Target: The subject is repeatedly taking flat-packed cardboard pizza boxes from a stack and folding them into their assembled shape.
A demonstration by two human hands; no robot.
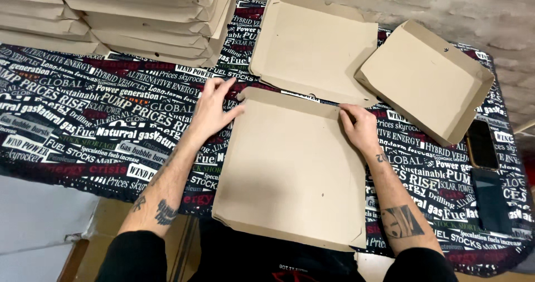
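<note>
Under both hands (210, 108) (359, 127), hidden far corners of flat cardboard box (290, 170).

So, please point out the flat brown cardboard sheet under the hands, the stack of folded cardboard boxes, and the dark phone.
Flat brown cardboard sheet (290, 173), head view: middle of its bare panel.
Stack of folded cardboard boxes (128, 20), head view: front edges of the stacked boxes.
Dark phone (482, 144), head view: centre of its screen.

The box blank (290, 170) is matt brown cardboard; the printed tablecloth (83, 120) looks like smooth cloth.
</note>
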